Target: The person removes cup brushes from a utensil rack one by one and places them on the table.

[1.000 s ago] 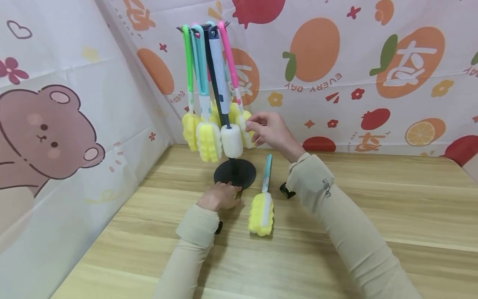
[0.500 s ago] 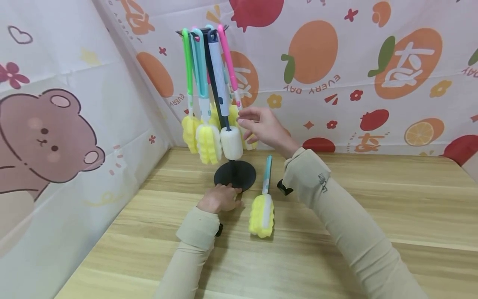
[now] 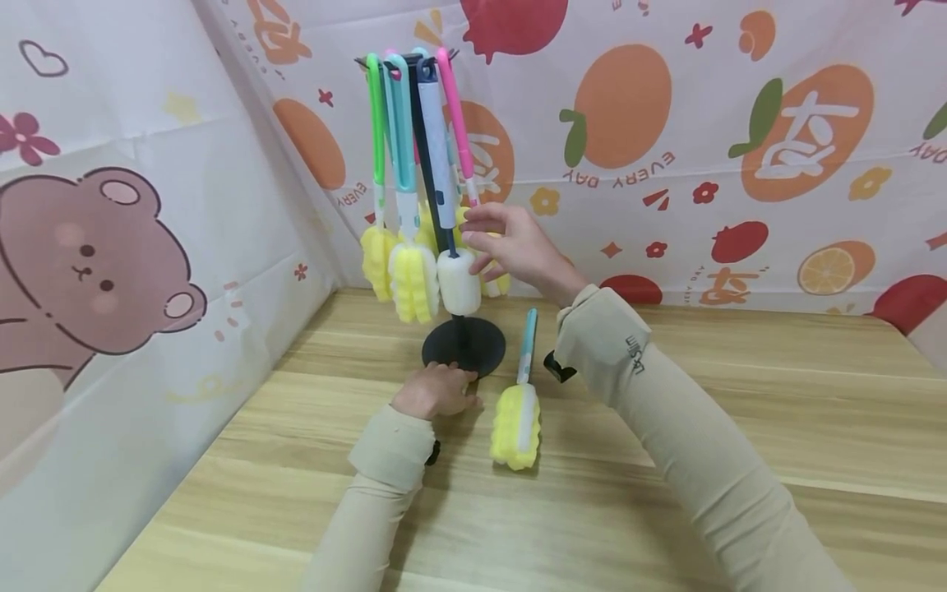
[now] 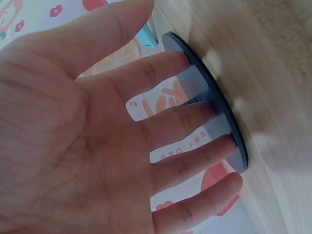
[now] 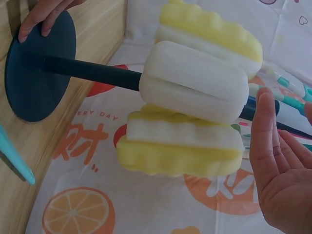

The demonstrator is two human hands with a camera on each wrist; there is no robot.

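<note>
Black stand base [image 3: 464,346] is pressed by the flat left hand [image 3: 435,390], while brushes [image 3: 414,279] above could be knocked off by the relaxed, empty right hand [image 3: 510,247].

Two bare hands. Long beige sleeves [image 3: 695,460] down to both wrists, cuffs bunched. Small dark lettering [image 3: 635,353] near the right cuff. Black clip-like pieces, one at each wrist [image 3: 556,367].

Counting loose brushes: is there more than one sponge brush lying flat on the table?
No, only one sponge brush lies on the table; the others hang from the stand.
</note>
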